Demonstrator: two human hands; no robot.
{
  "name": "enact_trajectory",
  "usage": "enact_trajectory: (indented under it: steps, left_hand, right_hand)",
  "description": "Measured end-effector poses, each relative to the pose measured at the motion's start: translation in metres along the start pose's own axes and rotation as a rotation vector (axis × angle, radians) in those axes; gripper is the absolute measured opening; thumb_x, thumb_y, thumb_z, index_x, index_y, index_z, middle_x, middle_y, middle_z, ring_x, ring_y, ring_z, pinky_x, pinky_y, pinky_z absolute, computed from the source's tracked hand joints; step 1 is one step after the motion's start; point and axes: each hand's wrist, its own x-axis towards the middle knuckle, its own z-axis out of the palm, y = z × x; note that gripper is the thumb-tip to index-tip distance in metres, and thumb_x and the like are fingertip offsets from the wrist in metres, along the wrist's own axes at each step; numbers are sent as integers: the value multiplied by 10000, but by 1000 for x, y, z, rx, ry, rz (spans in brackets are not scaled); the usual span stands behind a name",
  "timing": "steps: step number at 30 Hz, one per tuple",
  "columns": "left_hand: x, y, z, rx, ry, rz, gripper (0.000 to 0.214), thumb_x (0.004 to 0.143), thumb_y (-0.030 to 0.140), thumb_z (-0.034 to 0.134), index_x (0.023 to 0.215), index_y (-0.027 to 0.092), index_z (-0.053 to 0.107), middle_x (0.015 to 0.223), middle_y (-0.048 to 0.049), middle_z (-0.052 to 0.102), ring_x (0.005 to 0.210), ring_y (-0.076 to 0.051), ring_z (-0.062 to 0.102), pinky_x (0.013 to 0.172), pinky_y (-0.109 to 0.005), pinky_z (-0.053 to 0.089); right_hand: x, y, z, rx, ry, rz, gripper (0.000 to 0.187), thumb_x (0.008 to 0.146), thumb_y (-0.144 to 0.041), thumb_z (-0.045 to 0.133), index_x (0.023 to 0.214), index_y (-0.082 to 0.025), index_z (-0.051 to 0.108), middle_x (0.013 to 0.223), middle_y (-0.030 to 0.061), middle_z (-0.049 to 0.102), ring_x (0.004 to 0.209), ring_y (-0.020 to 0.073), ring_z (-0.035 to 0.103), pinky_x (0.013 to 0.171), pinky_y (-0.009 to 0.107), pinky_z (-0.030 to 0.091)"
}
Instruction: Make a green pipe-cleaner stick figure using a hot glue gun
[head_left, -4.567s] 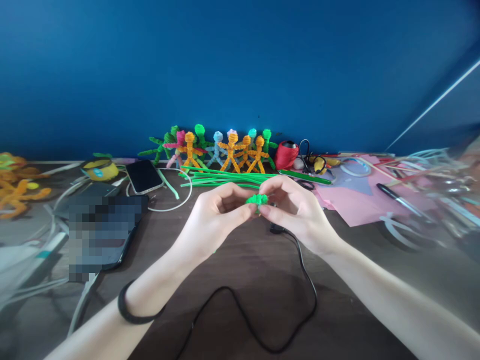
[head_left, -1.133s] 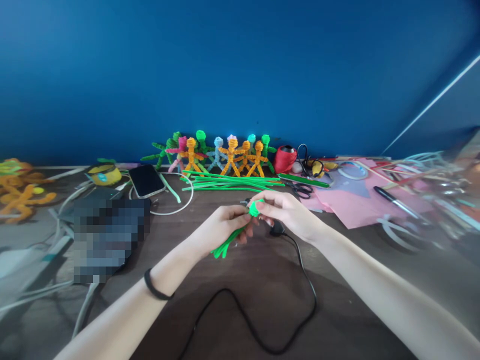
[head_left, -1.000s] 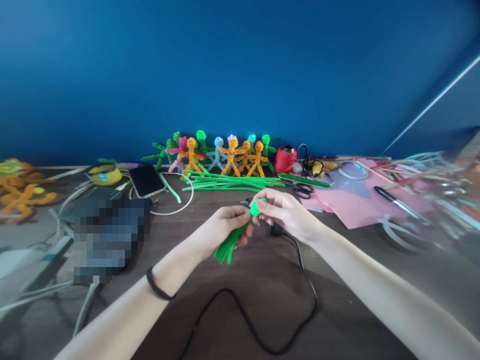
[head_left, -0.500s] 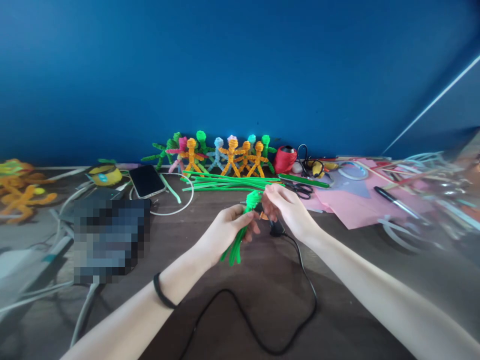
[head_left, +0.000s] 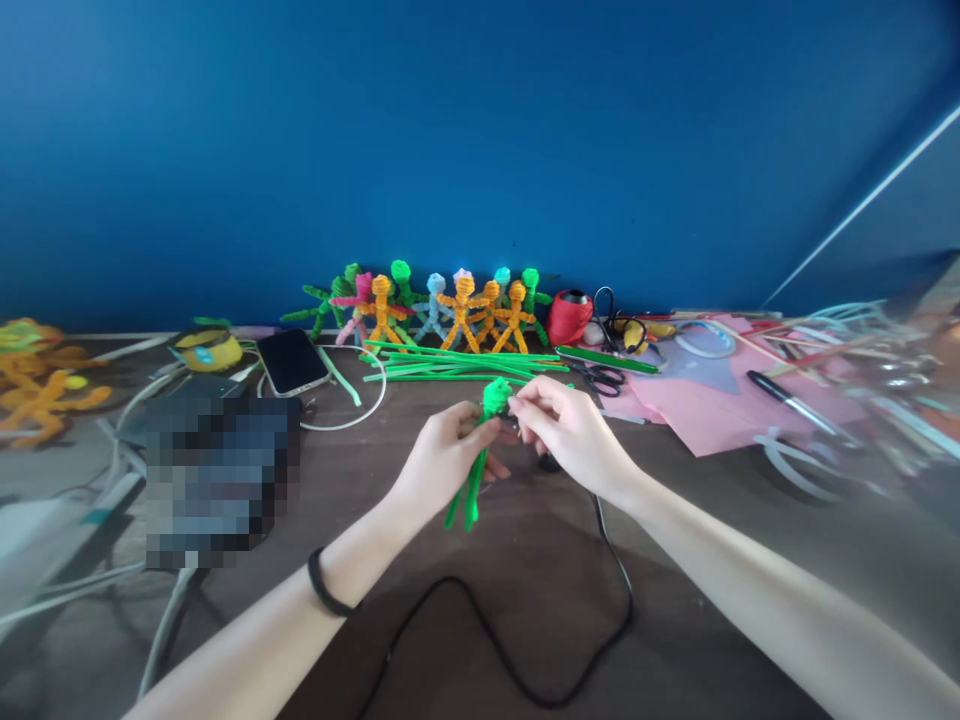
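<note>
A green pipe-cleaner figure (head_left: pixel 495 397) is up off the table, its top wound into a round coiled head and its loose strands hanging below. My left hand (head_left: pixel 450 450) is closed round it just under the head, thumb in front. My right hand (head_left: pixel 566 425) pinches at the right edge of the coiled head, and its fingertips partly hide the spot. Behind my hands lies a bundle of loose green pipe cleaners (head_left: pixel 450 367). Finished pipe-cleaner figures in orange, green, blue and pink, such as an orange figure (head_left: pixel 463 305), stand along the wall.
Black scissors (head_left: pixel 600 378) and a red spool (head_left: pixel 568 318) lie to the right, with pink paper (head_left: pixel 694 420) and a marker (head_left: pixel 795 405) beyond. On the left are a phone (head_left: pixel 292 362), yellow tape (head_left: pixel 208 350) and cables. A black cord (head_left: pixel 517 680) crosses the front.
My right hand has come left and down, closing its fingers against the figure's head. The green figure has shifted slightly left in my left hand, and its head stands more upright.
</note>
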Motion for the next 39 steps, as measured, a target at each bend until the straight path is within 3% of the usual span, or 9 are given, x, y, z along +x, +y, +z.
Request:
enact_trajectory:
  steps: [8,12,16,20,23,25,31,35,39]
  left_hand:
    - [7,7,-15,-153,125,39,218,725,298,649,843,122,597,922,-71,677,538,-74,592,513,-199,478]
    - [6,11,-15,-259,70,49,215,677,284,702,814,129,646,840,-23,654,516,-54,549,490,-187,460]
    - [2,13,-11,-349,-55,-42,217,666,273,720,825,146,649,655,15,607,476,-65,531,447,-190,444]
    - [1,15,-14,-332,-102,-24,231,681,291,709,863,157,659,727,-5,638,499,-74,562,471,-199,465]
    - [4,17,-21,-253,-44,24,227,690,305,700,866,163,672,969,-38,661,503,-54,560,476,-196,458]
    - [6,18,-25,-217,-6,26,239,690,306,699,880,162,681,1018,-49,659,484,-38,531,462,-188,437]
    - [10,15,-26,-246,46,-2,208,746,278,632,864,121,698,874,-64,676,508,-51,493,484,-185,421]
    - [9,15,-21,-283,64,-52,146,764,202,587,826,110,682,742,-43,652,524,-76,523,521,-208,452]
    - [7,15,-15,-263,47,-109,74,719,170,635,769,116,643,649,-11,607,579,-109,586,623,-256,505]
  right_hand:
    - [5,3,-1,122,-8,88,285,852,-427,478,698,-190,443,598,-30,529,429,77,463,434,227,343]
    - [4,3,4,491,-242,250,270,800,-435,561,782,-189,452,748,2,580,518,116,588,432,228,383]
    - [0,1,12,805,-478,294,263,786,-396,610,827,-184,460,766,-14,561,651,115,628,576,242,480]
    - [0,3,13,801,-397,282,295,720,-345,693,778,-179,456,727,-14,595,691,117,620,702,290,499]
    - [3,6,6,673,-341,300,328,701,-377,701,718,-175,443,616,-25,583,563,96,562,595,266,463]
    - [7,7,0,612,-266,268,331,686,-373,711,709,-173,449,567,-45,547,516,77,511,537,237,416]
    - [15,7,-17,449,5,123,269,703,-336,683,785,-177,482,552,-63,502,508,75,458,513,235,364]
    - [14,6,-16,371,-7,123,217,743,-331,629,835,-163,528,524,-71,452,471,71,403,486,237,342]
    - [11,5,-9,262,-51,102,229,762,-379,605,794,-159,551,557,-38,513,502,89,462,514,250,381]
